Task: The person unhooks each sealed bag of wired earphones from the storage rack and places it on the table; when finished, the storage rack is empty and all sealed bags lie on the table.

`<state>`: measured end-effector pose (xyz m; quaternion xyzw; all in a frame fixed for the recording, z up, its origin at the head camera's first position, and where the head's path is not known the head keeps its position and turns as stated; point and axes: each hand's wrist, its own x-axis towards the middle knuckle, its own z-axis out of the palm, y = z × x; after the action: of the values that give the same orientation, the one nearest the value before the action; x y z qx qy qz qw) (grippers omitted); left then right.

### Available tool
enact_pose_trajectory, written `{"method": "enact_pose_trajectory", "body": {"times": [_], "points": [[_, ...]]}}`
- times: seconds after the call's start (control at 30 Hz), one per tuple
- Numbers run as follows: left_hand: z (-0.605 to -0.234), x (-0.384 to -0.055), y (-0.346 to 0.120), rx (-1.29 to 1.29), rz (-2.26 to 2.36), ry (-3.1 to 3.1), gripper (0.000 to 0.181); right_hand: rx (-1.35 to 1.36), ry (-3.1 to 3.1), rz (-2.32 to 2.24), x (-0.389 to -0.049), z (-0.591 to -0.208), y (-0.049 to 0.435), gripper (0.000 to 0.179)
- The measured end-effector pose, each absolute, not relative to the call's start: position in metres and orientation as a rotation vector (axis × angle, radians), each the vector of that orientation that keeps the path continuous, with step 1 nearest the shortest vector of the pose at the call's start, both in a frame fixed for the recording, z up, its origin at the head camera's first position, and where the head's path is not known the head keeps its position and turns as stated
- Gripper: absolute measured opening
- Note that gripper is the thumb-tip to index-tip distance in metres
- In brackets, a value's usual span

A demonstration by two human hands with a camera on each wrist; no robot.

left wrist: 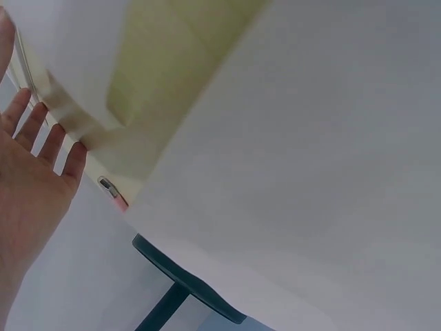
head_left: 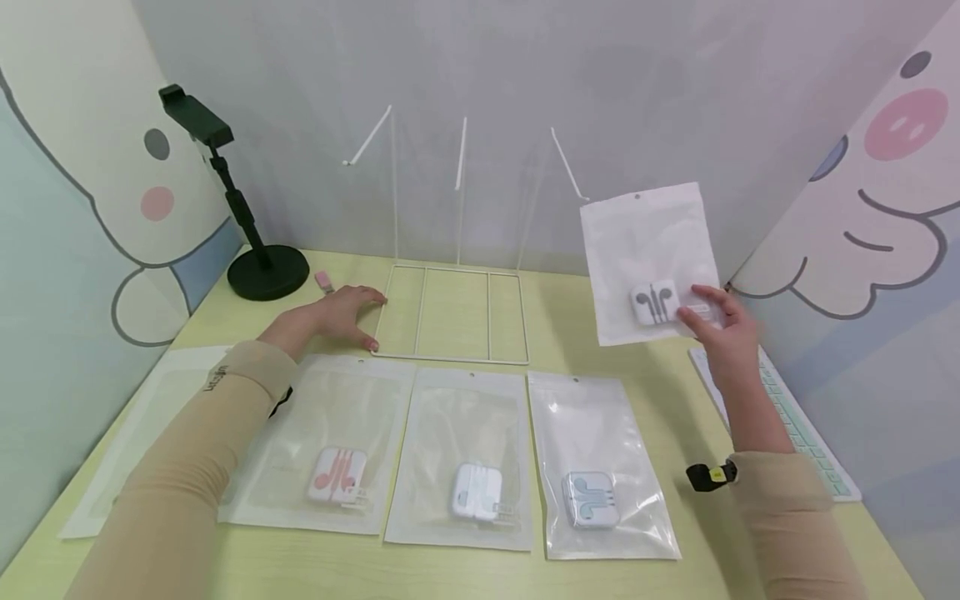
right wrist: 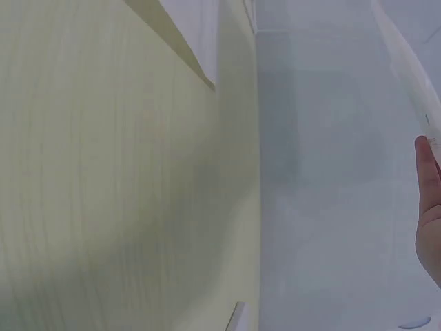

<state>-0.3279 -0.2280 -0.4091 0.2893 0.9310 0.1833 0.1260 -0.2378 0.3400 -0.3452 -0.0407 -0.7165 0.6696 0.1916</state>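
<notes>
My right hand (head_left: 729, 343) pinches the lower right part of a white-backed plastic bag (head_left: 618, 250), held upright above the table. In that bag is a square earphone case (head_left: 655, 302) with dark grey earphones. The right wrist view catches only the bag's edge (right wrist: 412, 72) and part of the hand (right wrist: 431, 224). At the left side of a white wire display rack (head_left: 450, 359), my left hand (head_left: 341, 315) has thumb and fingers spread, fingertips at its base frame. Extended fingers of the left hand (left wrist: 34, 183) also show in the left wrist view.
Before the rack lie bags with pink (head_left: 337, 475), white (head_left: 477, 492) and light blue (head_left: 590, 500) earphones. Another bag (head_left: 150, 433) lies partly under my left sleeve. A black stand (head_left: 267, 273), pink USB stick (head_left: 324, 282) and keyboard (head_left: 806, 425) are around.
</notes>
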Motion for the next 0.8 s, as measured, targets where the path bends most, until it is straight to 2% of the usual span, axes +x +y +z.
{"method": "enact_pose_trajectory", "body": {"times": [0.27,0.47,0.8], "points": [[-0.409,-0.327,-0.229,0.835,0.537,2.704,0.089,-0.184,-2.2,1.769,-0.248,-0.362,0.319,0.044],[-0.41,-0.327,-0.229,0.833,0.535,2.703,0.089,-0.269,-2.402,1.633,-0.255,-0.376,0.306,0.051],[-0.409,-0.327,-0.227,0.842,0.533,2.708,0.089,-0.123,-2.69,1.382,-0.264,-0.387,0.298,0.054]]}}
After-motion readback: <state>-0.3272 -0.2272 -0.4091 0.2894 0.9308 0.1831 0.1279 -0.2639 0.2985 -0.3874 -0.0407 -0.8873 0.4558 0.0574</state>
